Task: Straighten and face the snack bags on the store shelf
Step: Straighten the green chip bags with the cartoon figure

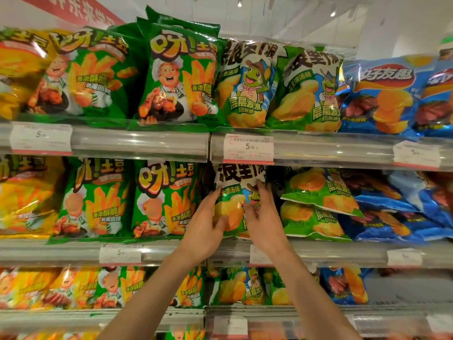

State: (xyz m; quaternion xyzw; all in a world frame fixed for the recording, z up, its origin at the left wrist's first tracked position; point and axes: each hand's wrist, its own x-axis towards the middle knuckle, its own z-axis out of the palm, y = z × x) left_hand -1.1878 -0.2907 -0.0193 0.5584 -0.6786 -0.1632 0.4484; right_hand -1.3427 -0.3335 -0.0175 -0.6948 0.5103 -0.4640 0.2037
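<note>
A green and white frog-mascot chip bag stands upright on the middle shelf. My left hand holds its left edge and my right hand lies over its front and right side, covering the lower half. Just to the right, two more frog-mascot bags lie flat, stacked one on the other and tilted. Left of the held bag stand green fries bags with a chef picture, facing out.
The top shelf carries upright green fries bags, frog bags and blue chip bags. Blue bags lie slumped at the middle shelf's right. Yellow bags fill the left. Price tags hang on the clear shelf rails.
</note>
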